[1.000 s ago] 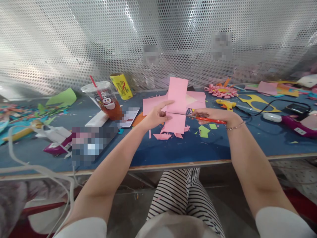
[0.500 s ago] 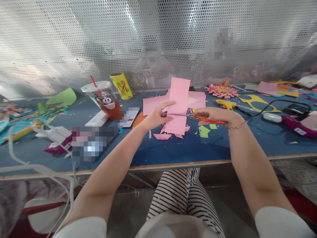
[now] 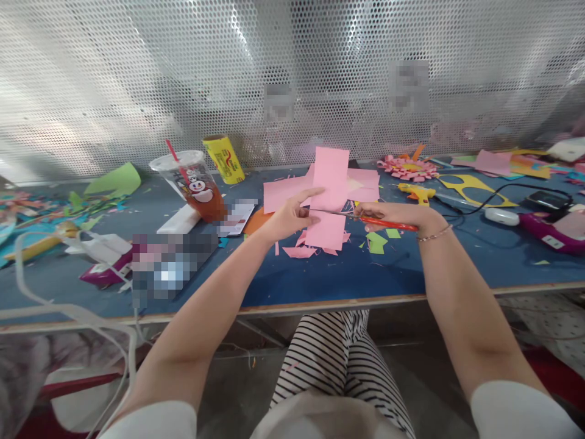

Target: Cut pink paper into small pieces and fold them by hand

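A pink paper strip (image 3: 331, 174) stands upright over the table, and my left hand (image 3: 295, 214) pinches its left edge near the middle. My right hand (image 3: 388, 214) is closed on red-handled scissors (image 3: 386, 224), whose blades lie across the strip just right of my left fingertips. Below the blades hangs the lower part of the strip (image 3: 326, 230); whether it is fully separated I cannot tell. Behind the strip lie larger pink sheets (image 3: 286, 192). Pink scraps (image 3: 299, 251) and green scraps (image 3: 376, 242) are scattered beneath and beside it.
On the left are a drink cup (image 3: 201, 189), a yellow can (image 3: 225, 160), a phone (image 3: 242, 216) and white cables (image 3: 73, 308). A pink paper flower (image 3: 408, 167), yellow glue gun (image 3: 417, 193), yellow cut-out sheet (image 3: 475, 189) and purple tool (image 3: 551, 235) lie right.
The scissor blades have closed further across the strip, and the fingers of my right hand have drawn together. The strip's top has dipped slightly. My left hand has barely moved.
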The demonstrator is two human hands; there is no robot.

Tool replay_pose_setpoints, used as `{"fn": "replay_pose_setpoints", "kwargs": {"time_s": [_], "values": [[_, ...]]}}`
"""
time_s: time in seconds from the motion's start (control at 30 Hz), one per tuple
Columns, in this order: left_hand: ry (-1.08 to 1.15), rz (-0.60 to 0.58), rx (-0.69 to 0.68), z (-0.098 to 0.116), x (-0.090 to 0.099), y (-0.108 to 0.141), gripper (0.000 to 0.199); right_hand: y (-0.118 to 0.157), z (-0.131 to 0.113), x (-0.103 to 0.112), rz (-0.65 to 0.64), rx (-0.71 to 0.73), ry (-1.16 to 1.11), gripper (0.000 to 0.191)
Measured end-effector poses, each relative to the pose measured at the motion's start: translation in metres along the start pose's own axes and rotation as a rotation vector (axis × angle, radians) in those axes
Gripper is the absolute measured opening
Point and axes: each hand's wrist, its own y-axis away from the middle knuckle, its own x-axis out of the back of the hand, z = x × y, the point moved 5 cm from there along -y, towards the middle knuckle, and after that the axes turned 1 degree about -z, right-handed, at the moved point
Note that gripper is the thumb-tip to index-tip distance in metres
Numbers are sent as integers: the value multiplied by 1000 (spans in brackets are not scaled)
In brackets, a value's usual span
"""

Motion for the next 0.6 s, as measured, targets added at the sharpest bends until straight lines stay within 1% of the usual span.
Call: {"fn": "replay_pose_setpoints", "kwargs": {"time_s": [0.17, 0.37, 0.6], "values": [[-6, 2, 3, 0, 0, 0, 64, 0, 1, -1, 4, 3, -9, 52], [-13, 15, -9, 6, 3, 1, 64, 2, 5, 1, -13, -2, -28, 52], [-83, 1, 0, 7, -1, 2, 62, -1, -2, -1, -15, 21, -52, 54]]}}
